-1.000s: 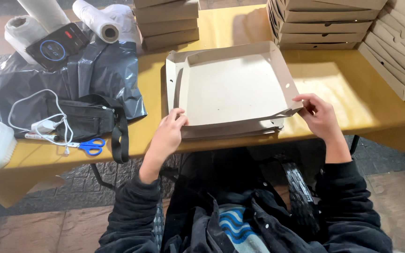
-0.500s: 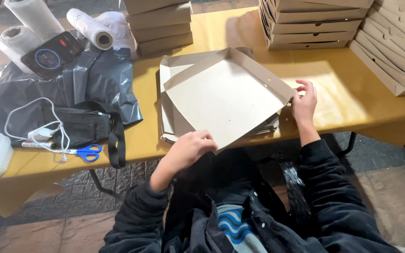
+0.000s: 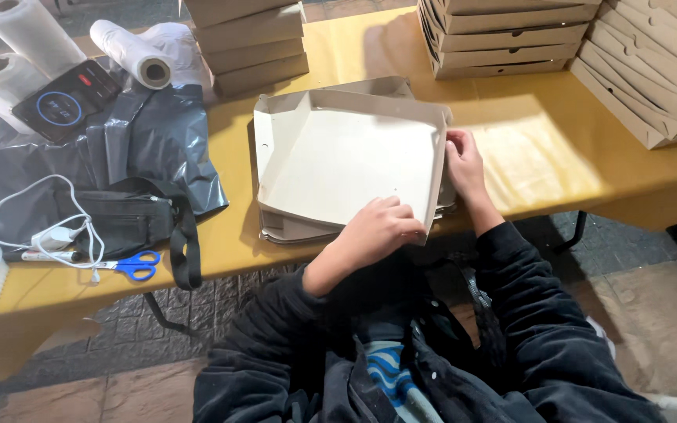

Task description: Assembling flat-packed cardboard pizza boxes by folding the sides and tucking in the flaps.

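Yellow table (image 3: 354,47): box stacks (image 3: 248,39), scissors (image 3: 139,265) flank tray (image 3: 346,164).

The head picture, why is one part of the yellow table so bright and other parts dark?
Head view: light falls as a bright patch on the table right of the cardboard box; the box stacks cast dark shadows; under the table stays dim; everything looks sharp.

A yellow table (image 3: 558,157) (brightly lit at its right) stands on a grey paved floor (image 3: 119,345).
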